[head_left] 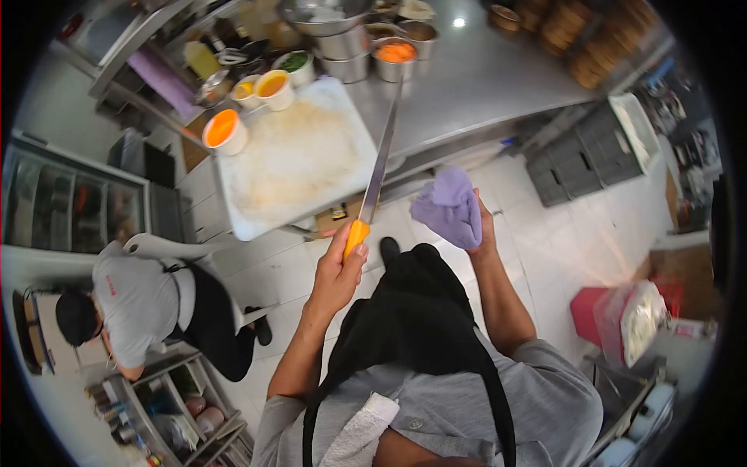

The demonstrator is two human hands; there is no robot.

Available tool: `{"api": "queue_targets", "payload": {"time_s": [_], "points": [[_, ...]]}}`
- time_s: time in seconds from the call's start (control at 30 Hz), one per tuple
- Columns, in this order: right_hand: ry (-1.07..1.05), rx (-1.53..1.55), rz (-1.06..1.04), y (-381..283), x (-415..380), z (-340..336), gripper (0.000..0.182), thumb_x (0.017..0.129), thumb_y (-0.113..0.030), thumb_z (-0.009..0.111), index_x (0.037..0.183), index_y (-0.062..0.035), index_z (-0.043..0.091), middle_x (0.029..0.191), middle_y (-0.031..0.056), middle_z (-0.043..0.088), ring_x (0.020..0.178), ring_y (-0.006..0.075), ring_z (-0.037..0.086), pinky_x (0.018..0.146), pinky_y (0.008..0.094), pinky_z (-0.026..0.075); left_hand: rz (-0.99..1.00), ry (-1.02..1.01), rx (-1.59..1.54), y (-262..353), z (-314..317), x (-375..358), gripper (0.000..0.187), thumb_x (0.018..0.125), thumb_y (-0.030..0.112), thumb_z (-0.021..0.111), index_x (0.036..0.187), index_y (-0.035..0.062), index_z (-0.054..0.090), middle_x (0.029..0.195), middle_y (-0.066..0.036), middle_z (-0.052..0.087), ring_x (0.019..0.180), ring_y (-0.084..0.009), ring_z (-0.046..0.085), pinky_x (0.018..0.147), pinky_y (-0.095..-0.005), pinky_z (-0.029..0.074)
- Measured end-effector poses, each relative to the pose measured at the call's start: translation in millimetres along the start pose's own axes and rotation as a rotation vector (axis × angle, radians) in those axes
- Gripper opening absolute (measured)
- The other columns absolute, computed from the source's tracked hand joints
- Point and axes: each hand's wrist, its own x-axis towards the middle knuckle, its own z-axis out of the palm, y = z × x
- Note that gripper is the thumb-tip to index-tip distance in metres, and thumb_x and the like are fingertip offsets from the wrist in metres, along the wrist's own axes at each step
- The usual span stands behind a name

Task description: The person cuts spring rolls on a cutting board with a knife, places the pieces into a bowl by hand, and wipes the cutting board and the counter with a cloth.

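My left hand [339, 268] is closed around the yellow handle of a long knife [378, 175], whose blade points up and away toward the counter. The blade's tip appears in front of a metal container of chopped orange food [396, 53]. In my right hand [486, 226] is a crumpled purple cloth [451, 208], held beside the knife and apart from it. Beyond my left hand lies a stained white cutting board [303, 156]. Several white tubs stand along the board's far left side, one with orange sauce [224, 132] and another with yellow liquid [275, 89].
A steel counter [482, 86] runs to the right, with stacked bamboo steamers [564, 31] at its far end. Grey crates [583, 152] stand on the floor at right, and a red bin [595, 311] lower down. Another person [148, 296] bends over at left, near open drawers [183, 405].
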Motion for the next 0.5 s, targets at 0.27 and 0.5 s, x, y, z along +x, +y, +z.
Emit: {"api": "queue_targets", "payload": {"time_s": [0.27, 0.5], "points": [[0.381, -0.167, -0.453, -2, -25, 45, 0.051, 0.102, -0.045, 0.041, 0.12, -0.0002, 0.057, 0.113, 0.0145, 0.064, 0.1, 0.0271, 0.064, 0.086, 0.0399, 0.053, 0.425, -0.219, 0.337, -19, 134, 6, 0.053, 0.099, 0.022, 0.052, 0.144, -0.0001, 0.034, 0.129, -0.031, 0.053, 0.119, -0.042, 0.055, 0.098, -0.0412, 0.044], [0.466, -0.048, -0.677, -52, -47, 18, 0.041, 0.101, -0.043, 0.045, 0.101, -0.005, 0.061, 0.086, 0.0076, 0.065, 0.076, 0.0217, 0.065, 0.067, 0.0336, 0.054, 0.086, -0.561, 0.401, -4, 93, -45, 0.053, 0.099, 0.028, 0.054, 0.145, 0.0071, 0.038, 0.134, -0.02, 0.054, 0.123, -0.0331, 0.054, 0.103, -0.0354, 0.041]]}}
